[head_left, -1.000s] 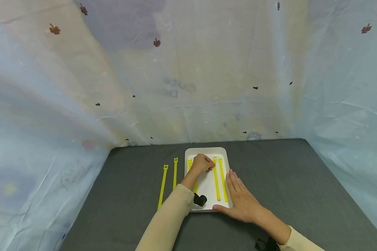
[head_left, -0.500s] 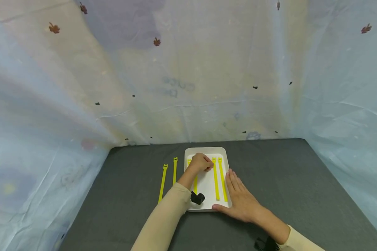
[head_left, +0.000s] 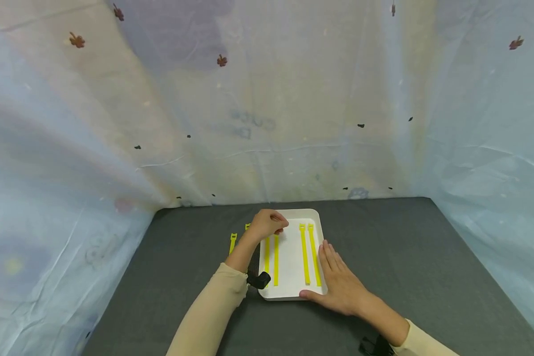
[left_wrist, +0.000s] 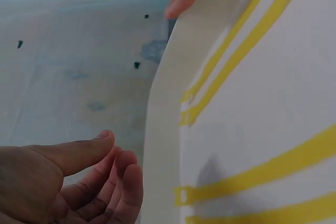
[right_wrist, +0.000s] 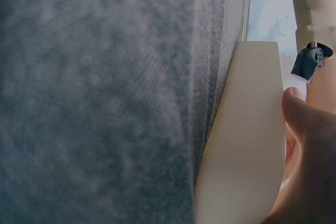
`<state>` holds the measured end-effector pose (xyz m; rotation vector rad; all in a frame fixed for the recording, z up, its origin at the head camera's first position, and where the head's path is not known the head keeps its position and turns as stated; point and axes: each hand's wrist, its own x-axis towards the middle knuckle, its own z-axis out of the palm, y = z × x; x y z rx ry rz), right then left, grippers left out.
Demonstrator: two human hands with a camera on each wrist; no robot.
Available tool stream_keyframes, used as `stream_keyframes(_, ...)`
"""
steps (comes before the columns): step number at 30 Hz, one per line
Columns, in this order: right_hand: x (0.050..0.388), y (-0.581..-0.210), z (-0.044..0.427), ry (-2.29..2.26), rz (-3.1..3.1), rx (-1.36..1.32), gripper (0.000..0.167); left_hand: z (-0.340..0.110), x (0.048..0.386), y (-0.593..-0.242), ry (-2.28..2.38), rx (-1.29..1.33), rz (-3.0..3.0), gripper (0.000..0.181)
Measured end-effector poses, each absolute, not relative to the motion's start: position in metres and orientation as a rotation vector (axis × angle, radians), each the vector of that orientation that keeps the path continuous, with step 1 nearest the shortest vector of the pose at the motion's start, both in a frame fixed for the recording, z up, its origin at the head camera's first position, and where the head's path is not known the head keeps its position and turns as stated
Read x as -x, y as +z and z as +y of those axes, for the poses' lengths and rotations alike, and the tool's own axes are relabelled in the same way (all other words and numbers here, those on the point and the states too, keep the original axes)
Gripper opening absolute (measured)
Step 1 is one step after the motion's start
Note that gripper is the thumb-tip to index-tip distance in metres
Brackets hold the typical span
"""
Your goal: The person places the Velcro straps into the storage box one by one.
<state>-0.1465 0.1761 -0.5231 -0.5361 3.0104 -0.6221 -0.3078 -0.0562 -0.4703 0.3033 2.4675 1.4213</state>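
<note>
A white tray (head_left: 291, 262) lies on the dark table with two yellow cable straps (head_left: 305, 257) along its right side and two more straps (head_left: 276, 262) along its left. My left hand (head_left: 268, 225) hovers over the tray's upper left. In the left wrist view this hand (left_wrist: 79, 182) has loosely curled fingers, with nothing between thumb and fingertips. Flat against the tray's right edge rests my right hand (head_left: 344, 291), fingers straight and thumb at the near corner. The right wrist view shows its thumb (right_wrist: 299, 111) beside the tray wall (right_wrist: 241, 140).
Left of the tray, two more yellow straps, an outer strap (head_left: 233, 241) and an inner strap (head_left: 247, 226), lie on the grey-black table cover (head_left: 405, 257), partly hidden by my left arm. A patterned curtain (head_left: 285, 123) hangs behind and at both sides.
My left hand has come away from the inner strap of the right pair and moved left, uncovering more of the left pair. The right hand stays at the tray's edge.
</note>
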Motion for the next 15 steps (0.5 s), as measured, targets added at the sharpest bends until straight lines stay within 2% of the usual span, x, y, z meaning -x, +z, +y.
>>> stream_keyframes(15,0.148,-0.524,0.177,-0.643,2.988,0.538,0.130,-0.136,0.300,-0.463,1.464,-0.221,2.568,0.026)
